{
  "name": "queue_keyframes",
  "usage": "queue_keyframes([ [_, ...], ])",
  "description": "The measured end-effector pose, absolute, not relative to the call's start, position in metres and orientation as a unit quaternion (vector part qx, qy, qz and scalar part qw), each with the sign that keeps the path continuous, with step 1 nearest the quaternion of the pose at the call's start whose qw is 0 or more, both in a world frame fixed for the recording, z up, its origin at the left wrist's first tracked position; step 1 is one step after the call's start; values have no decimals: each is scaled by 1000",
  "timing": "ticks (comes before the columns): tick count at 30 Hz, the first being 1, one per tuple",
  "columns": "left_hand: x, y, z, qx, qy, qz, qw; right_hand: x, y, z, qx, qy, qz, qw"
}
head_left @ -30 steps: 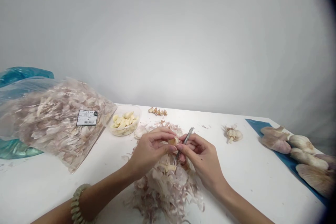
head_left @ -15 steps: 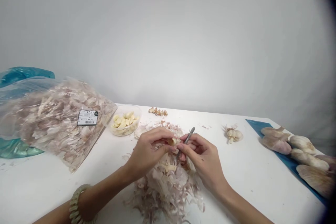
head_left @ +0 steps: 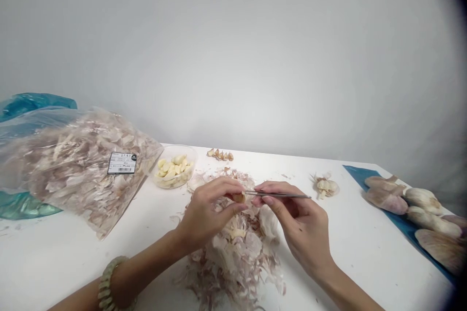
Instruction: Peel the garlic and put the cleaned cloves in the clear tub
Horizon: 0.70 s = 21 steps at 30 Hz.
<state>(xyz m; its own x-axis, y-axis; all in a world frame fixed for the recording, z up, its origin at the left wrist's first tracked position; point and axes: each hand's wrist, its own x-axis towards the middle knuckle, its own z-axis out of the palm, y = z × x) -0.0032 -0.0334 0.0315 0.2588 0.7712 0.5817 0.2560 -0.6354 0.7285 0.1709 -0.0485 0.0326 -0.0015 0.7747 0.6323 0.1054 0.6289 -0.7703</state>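
Garlic clove point(head_left: 239, 198) in the left hand point(head_left: 204, 210), raised over the peel heap point(head_left: 233, 272); thumb and fingertips pinch it, grip narrow. Fingers hide most of it, so can't tell how much skin is left on. Right hand point(head_left: 304, 223): narrow grip too, pinching thin tweezers point(head_left: 288, 196), tips at the clove's edge; contact too small to confirm. This clove reads as mid-peel.

Done: peeled cloves point(head_left: 175, 166), pale, a good pile in the clear bowl point(head_left: 166, 153) left of the heap. Skins lie loose under the hands, and the clear bag point(head_left: 80, 165) further left is full of more.

Left to do, likely: short row of skin-on cloves point(head_left: 219, 155) behind the heap near the counter's point(head_left: 153, 262) far edge; one ragged bulb point(head_left: 326, 186) right of the hands, partly stripped by the look of it; several whole bulbs point(head_left: 423, 200) on the blue sheet point(head_left: 359, 173) at far right, unopened. Judgement: well underway, plenty remaining.
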Motion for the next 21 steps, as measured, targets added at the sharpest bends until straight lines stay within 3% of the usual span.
queue_keyframes([
  [12,-4,-33,28,764,340,517,185,173,-49,29,-329,-706,170,604],
  [21,-4,-33,28,760,329,535,167,175,-48,28,-323,-717,173,593],
])
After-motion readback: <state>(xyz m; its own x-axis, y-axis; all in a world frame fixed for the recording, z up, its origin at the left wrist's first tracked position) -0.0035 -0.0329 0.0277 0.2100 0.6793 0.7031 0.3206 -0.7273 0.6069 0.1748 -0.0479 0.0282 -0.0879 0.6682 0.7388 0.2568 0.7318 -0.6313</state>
